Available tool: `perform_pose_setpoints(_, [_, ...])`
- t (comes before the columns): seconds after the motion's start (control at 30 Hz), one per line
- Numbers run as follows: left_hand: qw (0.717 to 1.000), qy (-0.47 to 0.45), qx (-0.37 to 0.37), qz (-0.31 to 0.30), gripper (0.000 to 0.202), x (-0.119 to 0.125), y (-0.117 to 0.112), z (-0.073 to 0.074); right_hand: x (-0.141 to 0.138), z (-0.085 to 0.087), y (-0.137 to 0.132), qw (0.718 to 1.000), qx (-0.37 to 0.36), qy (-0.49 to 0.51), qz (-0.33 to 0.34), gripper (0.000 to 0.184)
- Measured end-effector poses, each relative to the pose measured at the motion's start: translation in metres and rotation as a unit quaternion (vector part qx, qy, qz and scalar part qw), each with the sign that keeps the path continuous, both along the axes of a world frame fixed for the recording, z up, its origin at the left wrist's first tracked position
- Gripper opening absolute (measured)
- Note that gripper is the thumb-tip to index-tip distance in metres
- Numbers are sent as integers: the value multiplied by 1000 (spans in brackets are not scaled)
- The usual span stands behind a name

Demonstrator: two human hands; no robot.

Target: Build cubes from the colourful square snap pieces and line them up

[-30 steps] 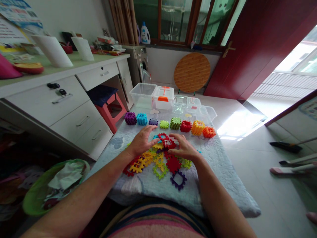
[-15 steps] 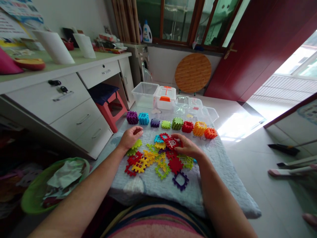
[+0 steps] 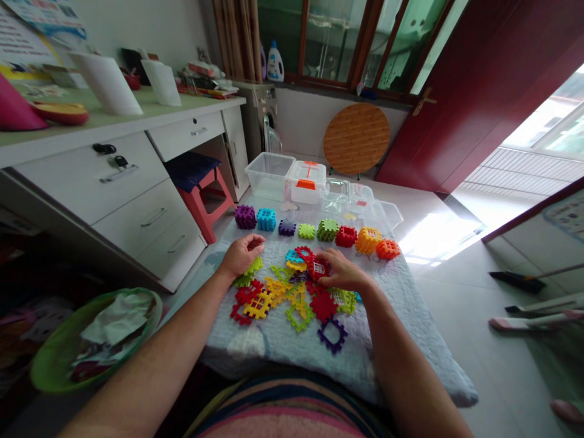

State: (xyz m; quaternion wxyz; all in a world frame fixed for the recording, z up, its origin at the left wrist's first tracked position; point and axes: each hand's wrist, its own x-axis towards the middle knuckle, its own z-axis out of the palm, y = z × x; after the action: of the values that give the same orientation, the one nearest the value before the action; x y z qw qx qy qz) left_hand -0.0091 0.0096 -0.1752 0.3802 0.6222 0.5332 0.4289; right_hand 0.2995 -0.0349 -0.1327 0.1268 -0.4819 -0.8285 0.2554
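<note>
My right hand [image 3: 343, 269] grips a red plastic building tile [image 3: 318, 268] with a lattice window, thumb and fingers at its edges. This tile is just over the pile, near another red tile [image 3: 305, 253]. My left hand [image 3: 243, 255] lies at the pile's left side with curled, closed fingers; no piece shows in them. Beside its wrist are green tiles [image 3: 249, 274]. The loose pile includes yellow tiles [image 3: 259, 303], a solid red tile [image 3: 323, 304] and a purple frame tile [image 3: 333, 336].
Behind the pile, a row of colour-sorted stacks runs from a purple stack [image 3: 245, 216] to an orange stack [image 3: 387, 249]. Clear plastic boxes [image 3: 270, 176] stand at the far edge of the cloth-covered table [image 3: 401, 328]. A red stool [image 3: 205, 204] is to the left.
My right hand and the red lattice tile have shifted slightly lower, closer to the pile. My left hand keeps its place, and the camera view has moved a little.
</note>
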Motion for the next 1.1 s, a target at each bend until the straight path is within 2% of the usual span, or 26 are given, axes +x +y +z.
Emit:
perform_pose_setpoints(0.27, [1000, -2, -6, 4, 40, 1, 0, 0, -3, 11, -2, 999, 5, -39, -9, 41])
perform_pose_setpoints(0.57, [1000, 1, -3, 4, 39, 0, -1, 2, -5, 7, 2, 998, 9, -54, -13, 31])
perform_pose_setpoints(0.7, [1000, 10, -2, 2, 39, 0, -1, 2, -6, 18, -2, 997, 13, -78, -11, 33])
perform_pose_setpoints(0.77, [1000, 10, -1, 1, 39, 0, -1, 3, 1, 28, 0, 996, 50, -69, -27, 36])
perform_pose_setpoints(0.9, [1000, 6, -2, 5, 38, 0, -1, 5, 33, 49, 21, 980, 147, -72, -114, 41])
perform_pose_setpoints(0.97, [1000, 1, -6, 5, 39, 0, -1, 6, 51, 57, 38, 968, 162, -102, -160, 44])
perform_pose_setpoints(1.1, [1000, -5, -11, 4, 41, 1, -2, 7, 70, 59, 67, 962, 143, -161, -168, 41])
